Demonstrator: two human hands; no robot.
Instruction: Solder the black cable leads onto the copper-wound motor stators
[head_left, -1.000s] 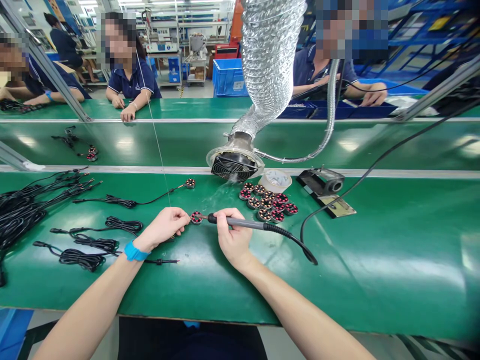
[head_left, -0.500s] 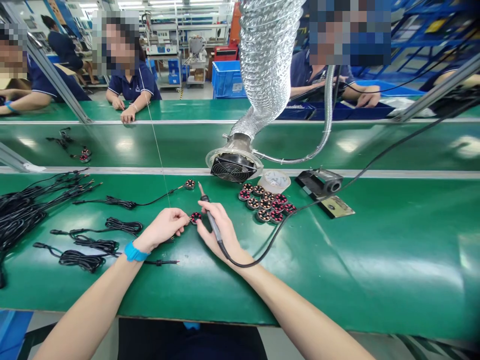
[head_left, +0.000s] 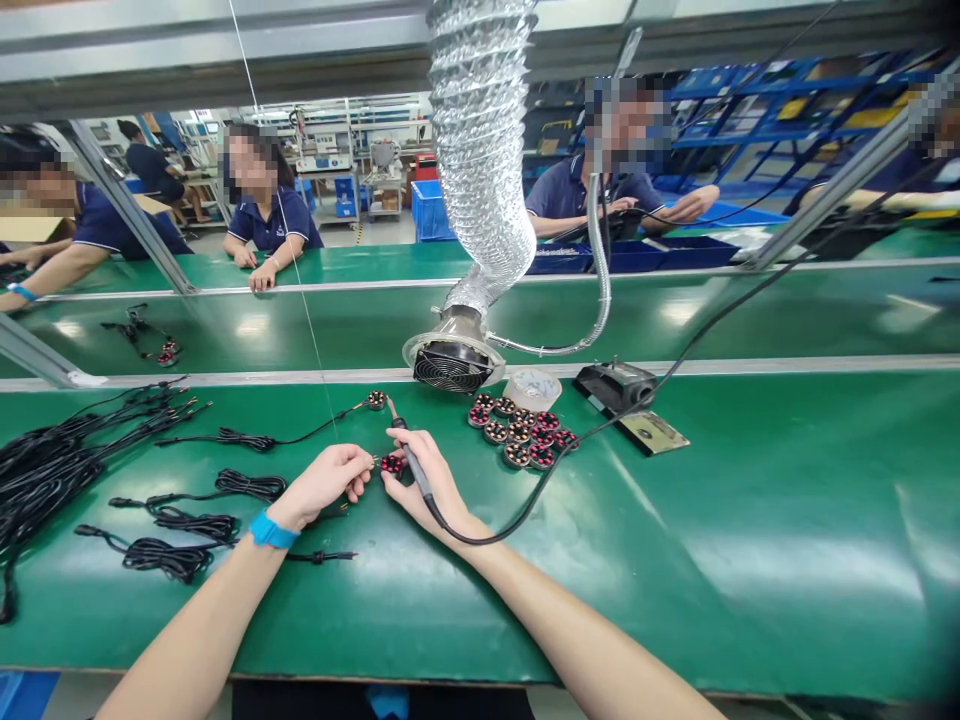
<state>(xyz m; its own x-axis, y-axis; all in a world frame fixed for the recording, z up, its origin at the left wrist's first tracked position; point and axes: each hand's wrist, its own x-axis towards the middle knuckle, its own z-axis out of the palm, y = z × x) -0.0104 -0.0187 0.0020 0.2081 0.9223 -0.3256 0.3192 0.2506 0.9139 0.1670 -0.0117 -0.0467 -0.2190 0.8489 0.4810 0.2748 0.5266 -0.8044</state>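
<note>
My right hand is closed round the grey handle of a soldering iron, its tip pointing up and away from me. The thumb of that hand also touches a small round motor stator with red windings. Facing it, my left hand, wearing a blue wristband, pinches thin wire ends just left of the stator. Most of that lead is hidden by the fingers. Behind the hands, a copper-coloured stator joined to a black cable lies close to the iron's tip.
Several stators lie grouped beside a tape roll. An iron stand is at the right. Coiled cables and a cable bundle lie left. A fume extractor hangs ahead. Co-workers sit across the bench.
My view has tilted up, so the bench sits lower. A small gap now shows between my left fingertips and the stator. A co-worker across at the right has raised a hand.
</note>
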